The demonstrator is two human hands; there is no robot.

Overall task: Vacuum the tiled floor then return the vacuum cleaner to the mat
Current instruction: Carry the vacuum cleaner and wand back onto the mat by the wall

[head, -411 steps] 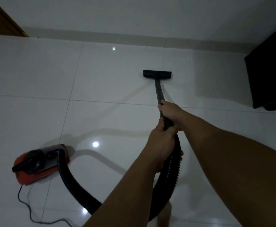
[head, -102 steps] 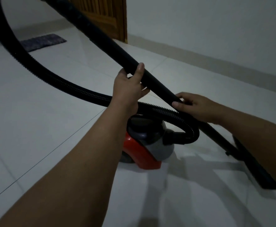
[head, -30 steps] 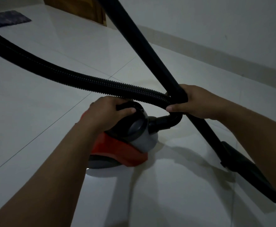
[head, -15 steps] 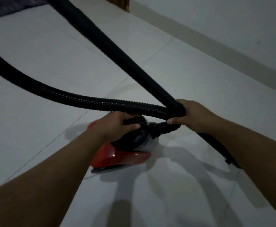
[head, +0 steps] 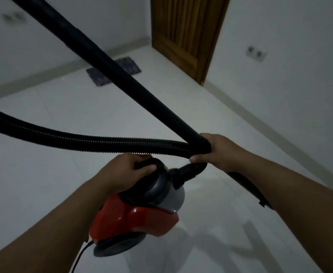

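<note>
The red and grey vacuum cleaner (head: 136, 215) hangs off the floor, tilted, with my left hand (head: 125, 172) gripping its black top handle. My right hand (head: 217, 150) is closed around the black wand (head: 106, 64) together with the ribbed hose (head: 82, 139), just above the hose's elbow at the cleaner's front. The wand runs up to the top left and down past my right forearm; its floor head is hidden. A small dark patterned mat (head: 100, 77) lies far off by the back wall, partly crossed by the wand. The power cord (head: 80, 255) trails down from the cleaner.
White tiled floor (head: 43, 174) spreads all around. A wooden door (head: 185, 32) stands at the far corner, right of the mat. White walls carry sockets at the right (head: 255, 53) and at the upper left (head: 12, 16).
The cleaner has come up off the floor in my left hand. My view has lifted, so the mat, door and far corner now show. My right hand keeps its grip on wand and hose.
</note>
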